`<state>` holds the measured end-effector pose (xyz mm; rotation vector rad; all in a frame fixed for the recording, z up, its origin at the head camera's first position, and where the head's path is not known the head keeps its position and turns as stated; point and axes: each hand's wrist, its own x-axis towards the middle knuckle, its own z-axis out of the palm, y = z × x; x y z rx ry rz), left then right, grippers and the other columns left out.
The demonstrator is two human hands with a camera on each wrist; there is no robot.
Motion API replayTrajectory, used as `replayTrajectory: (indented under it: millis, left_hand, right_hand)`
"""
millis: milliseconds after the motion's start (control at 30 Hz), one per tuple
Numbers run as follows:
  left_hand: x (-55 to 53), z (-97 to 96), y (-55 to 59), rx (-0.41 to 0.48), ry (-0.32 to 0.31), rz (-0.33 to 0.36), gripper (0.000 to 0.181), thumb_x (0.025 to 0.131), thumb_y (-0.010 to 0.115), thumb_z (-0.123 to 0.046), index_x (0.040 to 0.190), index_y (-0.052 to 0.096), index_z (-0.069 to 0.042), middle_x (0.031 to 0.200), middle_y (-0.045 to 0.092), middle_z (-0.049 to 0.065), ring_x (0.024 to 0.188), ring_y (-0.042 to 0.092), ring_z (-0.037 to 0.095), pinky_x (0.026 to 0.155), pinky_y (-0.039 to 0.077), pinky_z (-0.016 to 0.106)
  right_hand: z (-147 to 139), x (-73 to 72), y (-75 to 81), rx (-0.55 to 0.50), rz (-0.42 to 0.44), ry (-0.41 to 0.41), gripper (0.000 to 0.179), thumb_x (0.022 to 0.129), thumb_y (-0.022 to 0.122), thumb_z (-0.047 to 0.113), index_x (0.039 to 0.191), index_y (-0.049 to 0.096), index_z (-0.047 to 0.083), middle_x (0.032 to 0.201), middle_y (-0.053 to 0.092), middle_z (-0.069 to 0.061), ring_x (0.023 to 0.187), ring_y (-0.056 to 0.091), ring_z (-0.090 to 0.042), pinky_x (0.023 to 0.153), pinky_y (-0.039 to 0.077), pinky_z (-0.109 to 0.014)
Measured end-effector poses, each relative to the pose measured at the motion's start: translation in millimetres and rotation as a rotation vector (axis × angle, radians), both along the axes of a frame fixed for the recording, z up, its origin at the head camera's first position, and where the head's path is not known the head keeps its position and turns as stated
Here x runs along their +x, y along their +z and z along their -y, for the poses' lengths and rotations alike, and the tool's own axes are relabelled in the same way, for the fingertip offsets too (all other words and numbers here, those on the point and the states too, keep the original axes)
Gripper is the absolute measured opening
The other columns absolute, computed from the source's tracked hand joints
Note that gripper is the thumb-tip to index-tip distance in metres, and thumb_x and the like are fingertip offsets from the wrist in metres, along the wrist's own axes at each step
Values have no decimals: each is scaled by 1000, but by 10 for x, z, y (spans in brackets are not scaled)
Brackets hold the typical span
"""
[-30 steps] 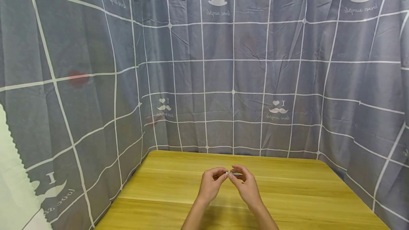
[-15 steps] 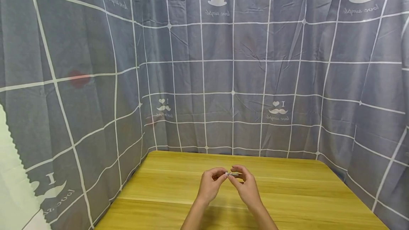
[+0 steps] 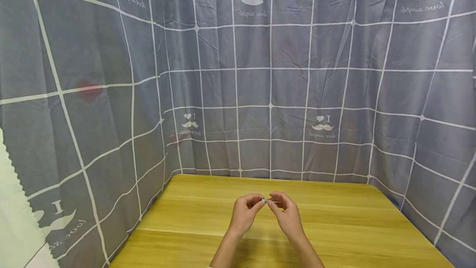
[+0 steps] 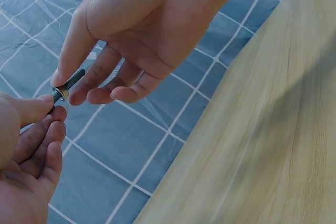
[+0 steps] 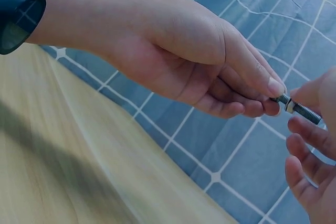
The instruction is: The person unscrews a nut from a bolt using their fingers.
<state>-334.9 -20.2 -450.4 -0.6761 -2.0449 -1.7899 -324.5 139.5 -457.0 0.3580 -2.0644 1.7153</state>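
Note:
Over the table my left hand (image 3: 242, 217) and right hand (image 3: 289, 217) meet fingertip to fingertip at a small metal bolt (image 4: 77, 78). My left thumb and fingers pinch one end of the bolt, hiding that end. Its threaded shaft points toward my right palm. A nut (image 4: 63, 93) sits partway along the thread, just past my left fingertips. In the left wrist view my right thumb lies against the nut, with the index fingertip close by on the other side. My right hand's other fingers are loosely bent around the free end of the shaft.
Below the hands spreads a wooden table (image 3: 208, 218) with a yellowish grain. A grey curtain with white grid lines (image 3: 290, 90) hangs along its back and both sides. A pale cloth edge (image 3: 18, 218) shows at far left.
Both hands stay in almost the same place. The bolt's angle between the fingertips shifts slightly, and my right thumb and index finger move a little around the nut.

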Motion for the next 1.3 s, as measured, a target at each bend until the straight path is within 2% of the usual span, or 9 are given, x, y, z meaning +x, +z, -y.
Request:
replayTrajectory:
  millis: [67,200,467,567,700,867,1000,1200,1300]
  left_hand:
    - [-63,1,-58,0,1,-4,10,97,71,-1,105,76,1,96,74,10,82,64,15,74,51,25]
    - [-50,-3,-49,-4,11,-21,9,96,71,1,104,76,3,95,74,13,81,64,16,72,51,24]
    - [190,15,168,24,-25,-47,9,97,69,5,102,74,9,95,73,20,80,64,19,71,51,24]
    - [127,12,104,17,-16,-50,10,97,68,5,103,74,10,97,73,18,80,63,17,71,51,24]
    - [-3,0,-16,5,-1,-50,10,97,69,4,103,75,8,97,74,17,80,63,14,70,51,23]
    - [-74,4,-85,2,-15,-68,9,97,69,3,102,75,6,94,74,16,79,64,17,70,52,25]
    - [-43,15,-59,9,-20,-34,11,98,70,0,105,75,5,97,74,14,82,65,17,73,52,24]
    - [105,13,93,12,-17,-19,10,96,69,5,103,74,10,97,73,20,81,64,19,72,51,23]
    - [83,20,69,13,-23,-13,10,97,69,4,104,74,9,97,73,19,83,66,20,74,51,24]
  right_hand:
    - [0,-5,-6,0,-5,4,22,98,72,9,119,69,2,107,72,-10,96,64,-25,80,52,-30]
    - [1,-7,-16,10,1,11,22,100,70,13,119,69,1,111,71,-11,96,64,-25,80,52,-31]
    - [-12,5,-34,1,33,-8,19,103,67,18,110,71,1,98,72,-9,93,63,-24,77,53,-33]
    - [-5,11,-23,6,13,12,13,100,70,10,110,71,2,104,71,-9,98,64,-24,78,52,-33]
    - [15,13,-12,5,7,37,23,99,72,10,120,67,2,113,69,-11,102,63,-25,80,52,-33]
    - [21,17,-19,3,28,5,19,103,66,17,114,69,1,102,70,-10,93,62,-23,77,52,-31]
    - [20,19,-18,8,25,2,13,102,68,12,109,71,2,101,71,-8,95,63,-23,79,52,-32]
    - [23,20,-9,2,29,-19,21,99,72,12,118,69,2,111,71,-9,101,64,-24,82,52,-32]
    - [20,23,-13,7,35,-29,19,101,70,15,114,71,2,105,72,-8,100,65,-22,81,52,-31]
